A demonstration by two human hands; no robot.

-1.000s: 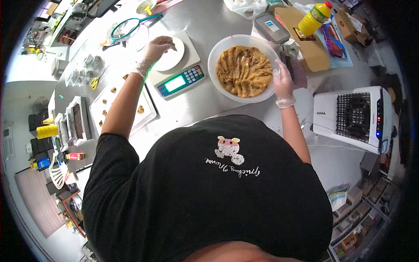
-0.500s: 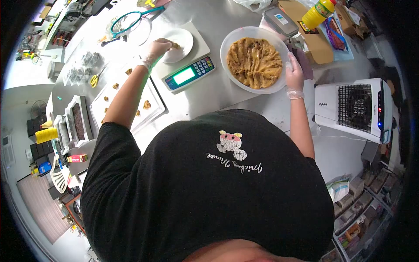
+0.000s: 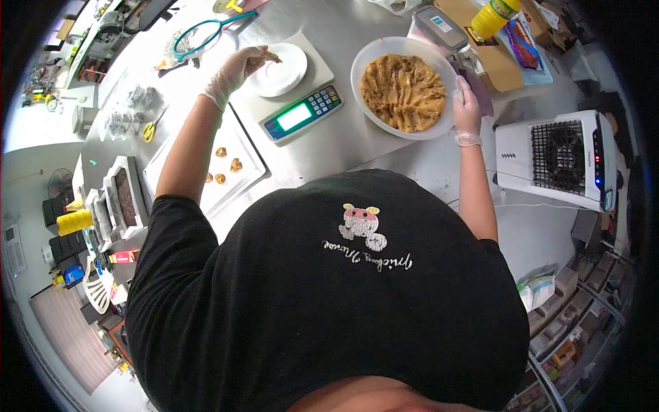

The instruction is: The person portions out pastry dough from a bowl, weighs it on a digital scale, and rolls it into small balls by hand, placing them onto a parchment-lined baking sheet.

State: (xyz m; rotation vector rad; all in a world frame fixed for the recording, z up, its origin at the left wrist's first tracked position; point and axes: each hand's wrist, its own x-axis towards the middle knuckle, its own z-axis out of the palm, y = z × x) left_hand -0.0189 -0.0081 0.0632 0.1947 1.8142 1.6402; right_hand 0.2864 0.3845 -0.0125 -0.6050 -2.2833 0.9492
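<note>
Pinched in the gloved left hand point(image 3: 241, 66) is a small brown piece of food point(image 3: 269, 56), held just above the white plate point(image 3: 283, 69) on the digital scale point(image 3: 302, 113). The gloved right hand point(image 3: 467, 103) rests flat against the rim of the big bowl point(image 3: 367, 110) of brownish strips, fingers loosely extended. A tray point(image 3: 240, 141) with small pieces lies beside the scale.

A small brown piece point(image 3: 270, 57) was pinched in gloved fingertips just above the left rim of a round white plate point(image 3: 283, 69), which sat flat on a digital scale point(image 3: 296, 103) with a lit green display.
</note>
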